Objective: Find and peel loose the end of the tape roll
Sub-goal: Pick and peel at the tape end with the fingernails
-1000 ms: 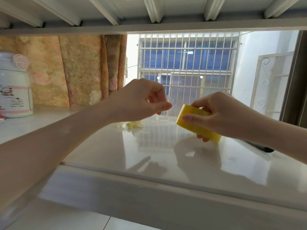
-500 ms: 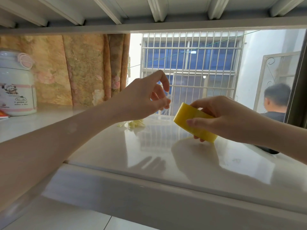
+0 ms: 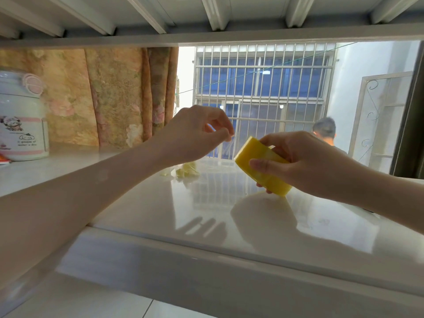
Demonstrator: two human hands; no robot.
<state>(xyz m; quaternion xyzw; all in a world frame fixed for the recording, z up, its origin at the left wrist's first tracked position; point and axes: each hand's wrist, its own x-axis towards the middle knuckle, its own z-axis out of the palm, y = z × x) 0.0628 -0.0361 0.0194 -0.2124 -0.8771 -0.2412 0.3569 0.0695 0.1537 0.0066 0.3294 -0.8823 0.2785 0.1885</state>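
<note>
One yellow tape roll (image 3: 263,167), two hands, one white jug (image 3: 21,120), one crumpled tape scrap (image 3: 187,172).

Surface: a glossy white countertop (image 3: 206,214), it reflects the window.
Container: a white jar with pink bands and cartoon print (image 3: 21,118), standing at the far left on the countertop.
Scraps: some pale yellow crumpled pieces (image 3: 185,172) lying on the countertop, near the far edge.
Curtain: a floral fabric in orange and brown (image 3: 110,95), behind the jar.
Window: white metal bars (image 3: 263,88) with blue glass behind.
Outside: a person (image 3: 324,131), only partly visible.
Overhead: white beams (image 3: 213,12).
</note>
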